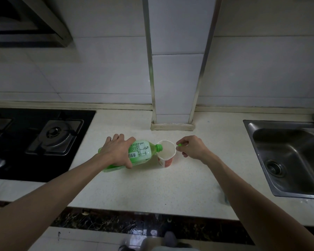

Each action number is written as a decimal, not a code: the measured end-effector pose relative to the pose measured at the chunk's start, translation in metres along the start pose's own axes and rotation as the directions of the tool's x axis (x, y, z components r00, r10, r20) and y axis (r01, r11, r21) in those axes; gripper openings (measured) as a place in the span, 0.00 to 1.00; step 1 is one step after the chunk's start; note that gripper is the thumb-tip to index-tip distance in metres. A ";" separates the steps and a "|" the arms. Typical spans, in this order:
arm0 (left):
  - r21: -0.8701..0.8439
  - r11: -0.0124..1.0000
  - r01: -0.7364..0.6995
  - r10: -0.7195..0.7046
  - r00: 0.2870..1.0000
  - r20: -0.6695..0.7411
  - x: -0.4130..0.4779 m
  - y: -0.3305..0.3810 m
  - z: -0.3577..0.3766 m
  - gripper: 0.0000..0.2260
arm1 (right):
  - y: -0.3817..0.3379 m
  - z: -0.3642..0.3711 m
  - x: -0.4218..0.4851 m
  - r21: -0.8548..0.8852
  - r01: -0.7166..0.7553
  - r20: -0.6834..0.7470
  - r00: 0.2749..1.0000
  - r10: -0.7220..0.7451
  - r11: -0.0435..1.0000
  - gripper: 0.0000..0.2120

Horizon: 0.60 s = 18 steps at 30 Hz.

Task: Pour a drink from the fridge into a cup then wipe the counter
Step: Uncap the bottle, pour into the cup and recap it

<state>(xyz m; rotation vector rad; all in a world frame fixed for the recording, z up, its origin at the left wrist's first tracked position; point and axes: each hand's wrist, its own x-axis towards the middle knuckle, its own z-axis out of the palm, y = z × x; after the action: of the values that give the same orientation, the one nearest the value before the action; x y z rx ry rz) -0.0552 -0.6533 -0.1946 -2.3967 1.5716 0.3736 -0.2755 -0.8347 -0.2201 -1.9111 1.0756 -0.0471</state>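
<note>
A green plastic bottle [141,153] is tipped on its side, its open neck over the rim of a white and red paper cup [166,154] that stands on the pale counter [152,187]. My left hand [118,151] grips the bottle around its middle from above. My right hand [192,147] hovers just right of the cup, pinching the small green cap [179,144] between thumb and finger. I cannot tell whether liquid is flowing.
A black gas hob [43,138] fills the counter's left side. A steel sink [288,156] is set in at the right. A tiled pillar [172,105] juts out just behind the cup. A small object [224,197] lies half hidden by my right forearm.
</note>
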 end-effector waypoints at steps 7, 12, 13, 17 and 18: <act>-0.134 0.991 0.010 -0.017 0.998 -0.054 -0.004 0.000 0.009 0.43 | 0.000 0.001 -0.004 0.028 0.033 -0.027 0.999 -0.033 0.999 0.11; -0.237 0.971 0.007 -0.028 0.996 -0.086 -0.007 0.000 0.009 0.44 | -0.009 0.005 -0.007 0.132 0.127 -0.112 0.987 -0.113 0.983 0.14; -0.254 0.967 0.004 -0.029 0.995 -0.093 -0.008 -0.001 0.009 0.44 | -0.013 0.005 -0.008 0.163 0.152 -0.130 0.983 -0.131 0.975 0.14; -0.325 0.946 -0.018 -0.022 0.993 -0.120 -0.013 -0.004 0.009 0.44 | -0.026 0.006 -0.013 0.203 0.231 -0.134 0.969 -0.206 0.952 0.12; -0.342 0.939 -0.029 -0.016 0.992 -0.127 -0.014 -0.005 0.008 0.44 | -0.029 0.007 -0.014 0.202 0.248 -0.132 0.965 -0.225 0.947 0.12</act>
<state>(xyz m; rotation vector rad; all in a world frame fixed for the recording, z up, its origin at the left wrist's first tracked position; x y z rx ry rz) -0.0568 -0.6361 -0.1971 -2.7242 1.6887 0.5465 -0.2626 -0.8142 -0.1979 -1.8440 0.8659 -0.3923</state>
